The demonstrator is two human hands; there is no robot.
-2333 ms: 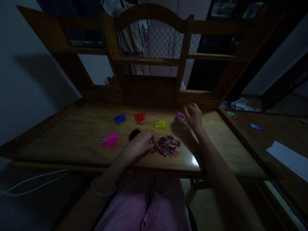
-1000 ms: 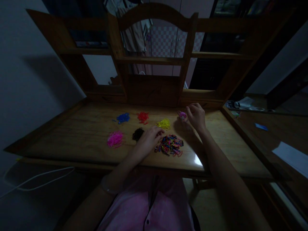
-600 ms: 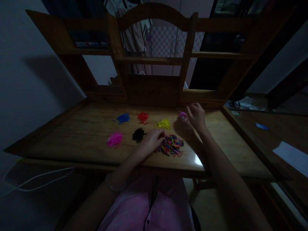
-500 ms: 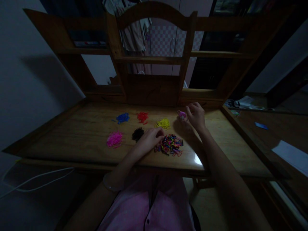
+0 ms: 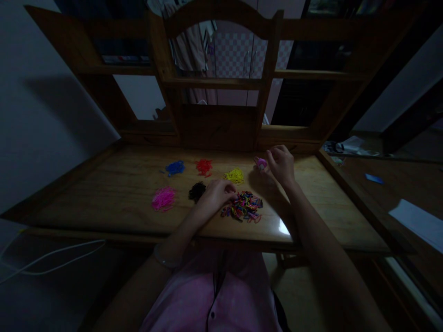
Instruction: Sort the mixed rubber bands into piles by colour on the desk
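Observation:
My left hand (image 5: pixel 216 197) reaches over the left edge of a mixed pile of small coloured rubber bands (image 5: pixel 245 207). Its thumb and fingers are pinched together at the pile, and what they hold is too small to make out. My right hand (image 5: pixel 282 165) is held farther right with its fingers curled closed; whatever is in them is hidden. Just left of those fingers is a small pink object (image 5: pixel 261 163) with a loop, and I cannot tell whether the hand touches it. Yellow bands (image 5: pixel 235 175) lie beyond my left hand, and black bands (image 5: pixel 197 191) lie beside it.
Separate heaps of pink bands (image 5: pixel 164 199), blue bands (image 5: pixel 175 168) and red bands (image 5: pixel 204 167) lie on the wooden desk (image 5: pixel 114 193). A wooden shelf frame (image 5: pixel 214 84) rises along the back. White paper (image 5: pixel 417 221) lies on a lower surface at right.
The view has shifted slightly. My left fingers have moved a little and stay at the mixed pile's edge. My right hand and the pink object look almost the same.

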